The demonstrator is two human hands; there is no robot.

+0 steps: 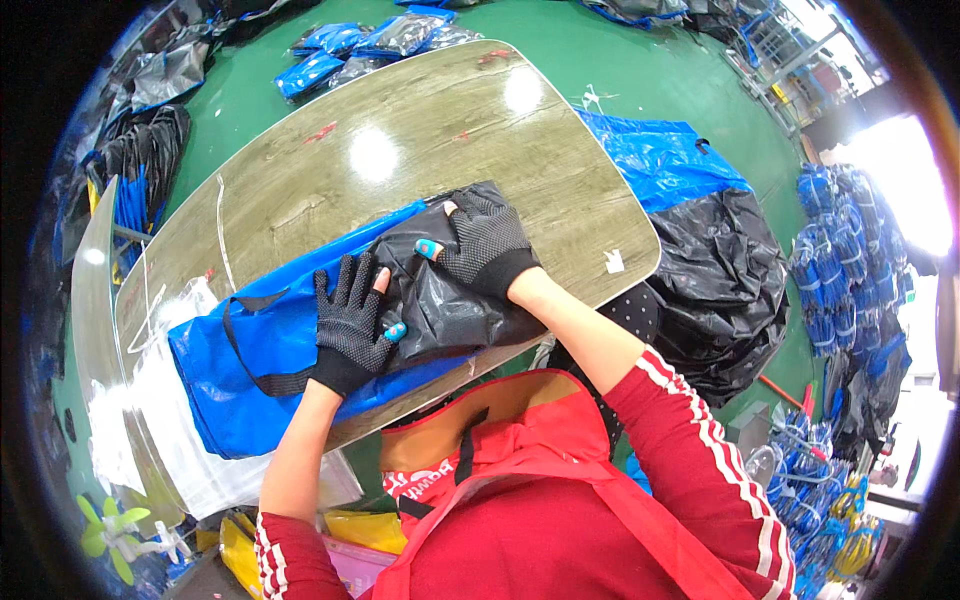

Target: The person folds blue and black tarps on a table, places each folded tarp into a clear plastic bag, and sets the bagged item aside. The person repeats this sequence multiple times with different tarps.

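Note:
A blue-and-black plastic bag lies folded on the wood-patterned table, its blue part point(240, 355) to the left and its shiny black part point(450, 310) folded over on the right. A black strap loops across the blue part. My left hand point(352, 325), in a black dotted glove, rests on the bag with its fingers spread near the black part's left edge. Flat on the black part's far right lies my right hand point(487, 245), gloved alike, its thumb held away from the fingers. Teal tape wraps both thumbs. Some right fingertips blend into the black material.
The table point(400, 130) has a rounded far edge. Clear plastic sheets point(165, 400) lie at its left end. A blue-and-black bag point(710, 240) spreads beyond the right edge. Packed bundles point(350, 50) sit on the green floor, and blue bundles point(835, 250) are stacked at right.

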